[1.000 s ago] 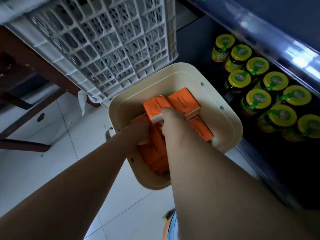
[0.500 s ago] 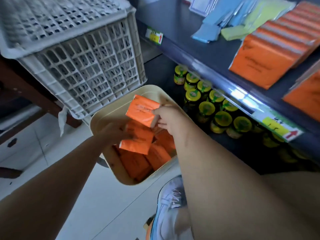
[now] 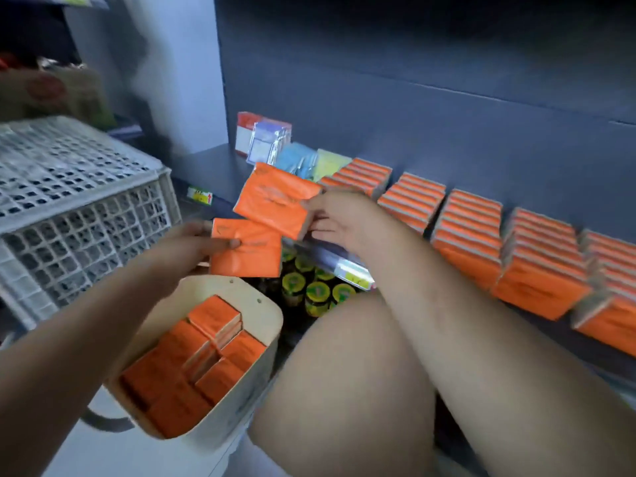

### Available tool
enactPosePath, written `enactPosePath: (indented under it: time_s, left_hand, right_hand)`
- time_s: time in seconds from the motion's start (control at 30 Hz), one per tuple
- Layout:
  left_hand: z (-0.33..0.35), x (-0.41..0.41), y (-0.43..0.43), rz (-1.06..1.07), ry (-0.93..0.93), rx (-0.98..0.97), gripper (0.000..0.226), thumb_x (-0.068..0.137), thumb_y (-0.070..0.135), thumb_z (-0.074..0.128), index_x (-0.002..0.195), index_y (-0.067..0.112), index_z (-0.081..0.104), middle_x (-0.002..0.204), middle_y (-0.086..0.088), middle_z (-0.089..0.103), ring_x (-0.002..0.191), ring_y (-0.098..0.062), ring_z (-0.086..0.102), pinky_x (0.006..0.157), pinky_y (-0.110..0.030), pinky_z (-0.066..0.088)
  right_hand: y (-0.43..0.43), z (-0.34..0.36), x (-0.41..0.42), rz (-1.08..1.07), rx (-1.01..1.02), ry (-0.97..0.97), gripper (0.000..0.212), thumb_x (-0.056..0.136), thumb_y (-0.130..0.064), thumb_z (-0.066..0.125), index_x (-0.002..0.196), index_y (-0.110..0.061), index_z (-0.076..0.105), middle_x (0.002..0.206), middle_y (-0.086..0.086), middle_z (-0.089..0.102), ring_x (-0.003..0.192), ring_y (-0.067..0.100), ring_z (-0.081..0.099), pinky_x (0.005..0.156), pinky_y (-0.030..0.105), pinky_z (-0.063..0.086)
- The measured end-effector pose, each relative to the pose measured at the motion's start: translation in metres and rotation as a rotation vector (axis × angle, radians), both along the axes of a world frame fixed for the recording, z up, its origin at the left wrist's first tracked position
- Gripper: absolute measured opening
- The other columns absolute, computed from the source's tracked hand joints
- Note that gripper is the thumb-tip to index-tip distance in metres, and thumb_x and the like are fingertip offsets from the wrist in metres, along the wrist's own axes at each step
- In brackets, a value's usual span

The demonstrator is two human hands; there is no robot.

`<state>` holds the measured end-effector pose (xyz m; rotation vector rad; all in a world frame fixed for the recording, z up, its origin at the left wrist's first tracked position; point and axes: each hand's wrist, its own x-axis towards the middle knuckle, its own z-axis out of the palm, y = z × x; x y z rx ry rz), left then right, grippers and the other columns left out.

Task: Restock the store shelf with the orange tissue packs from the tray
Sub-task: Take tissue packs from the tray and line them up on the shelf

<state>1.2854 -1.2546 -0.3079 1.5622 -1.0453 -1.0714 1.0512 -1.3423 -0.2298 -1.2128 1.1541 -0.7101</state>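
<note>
My left hand grips one orange tissue pack above the cream tray. My right hand holds a second orange tissue pack a little higher, in front of the dark shelf. The two held packs overlap at one corner. Several more orange packs lie loose inside the tray on the floor. Rows of orange tissue packs stand on the shelf to the right of my hands.
A white lattice crate sits at the left beside the tray. Yellow-lidded jars fill the lower shelf under my right hand. Blue and yellow packets and a small boxed item stand at the shelf's left end. My bare knee is at bottom centre.
Both hands have lifted out of the tray, each with an orange pack, and now sit at shelf height. The view has tilted up toward the shelf.
</note>
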Motion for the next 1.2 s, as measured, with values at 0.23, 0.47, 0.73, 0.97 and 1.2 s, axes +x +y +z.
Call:
enactPosePath:
  time_s: [0.23, 0.47, 0.73, 0.97, 1.2]
  left_hand:
    - [0.085, -0.105, -0.033, -0.200, 0.025, -0.164, 0.043, 0.086, 0.014, 0.079, 0.126, 0.011, 0.064, 0.109, -0.008, 0.078, 0.099, -0.030, 0.076, 0.092, -0.047, 0.059]
    - [0.107, -0.204, -0.060, -0.414, -0.065, -0.207, 0.046, 0.081, 0.018, 0.083, 0.116, 0.003, 0.058, 0.091, -0.008, 0.075, 0.078, -0.026, 0.068, 0.074, -0.040, 0.054]
    - [0.082, -0.300, -0.078, -0.584, -0.124, -0.264, 0.032, 0.083, 0.013, 0.083, 0.102, 0.012, 0.057, 0.087, -0.012, 0.070, 0.070, -0.022, 0.063, 0.055, -0.028, 0.050]
    - [0.068, -0.362, -0.089, -0.664, -0.326, -0.445, 0.047, 0.061, 0.038, 0.082, 0.100, 0.023, 0.059, 0.096, -0.016, 0.071, 0.068, -0.019, 0.064, 0.070, -0.042, 0.056]
    - [0.054, -0.405, -0.094, -0.717, -0.539, -0.538, 0.045, 0.072, 0.029, 0.086, 0.099, 0.051, 0.058, 0.085, 0.004, 0.068, 0.071, -0.015, 0.066, 0.074, -0.036, 0.055]
  right_hand:
    - [0.032, 0.058, -0.132, -0.171, -0.254, -0.106, 0.018, 0.091, -0.006, 0.069, 0.102, -0.020, 0.067, 0.090, -0.002, 0.077, 0.081, 0.014, 0.074, 0.077, 0.026, 0.059]
    - [0.073, 0.065, -0.242, -0.354, -0.346, -0.138, 0.027, 0.095, 0.000, 0.063, 0.121, -0.010, 0.065, 0.110, 0.009, 0.077, 0.094, 0.021, 0.076, 0.082, 0.030, 0.062]
    - [0.106, 0.035, -0.329, -0.522, -0.356, -0.121, 0.027, 0.089, 0.001, 0.066, 0.113, -0.012, 0.068, 0.094, 0.000, 0.076, 0.093, 0.023, 0.074, 0.082, 0.038, 0.060]
    - [0.110, 0.028, -0.375, -0.722, -0.434, -0.065, 0.032, 0.073, 0.007, 0.063, 0.098, -0.012, 0.072, 0.088, 0.007, 0.072, 0.083, 0.027, 0.071, 0.073, 0.042, 0.061]
    - [0.123, 0.021, -0.420, -0.874, -0.369, -0.045, 0.034, 0.077, 0.011, 0.057, 0.103, -0.006, 0.069, 0.086, 0.010, 0.072, 0.080, 0.026, 0.072, 0.064, 0.034, 0.059]
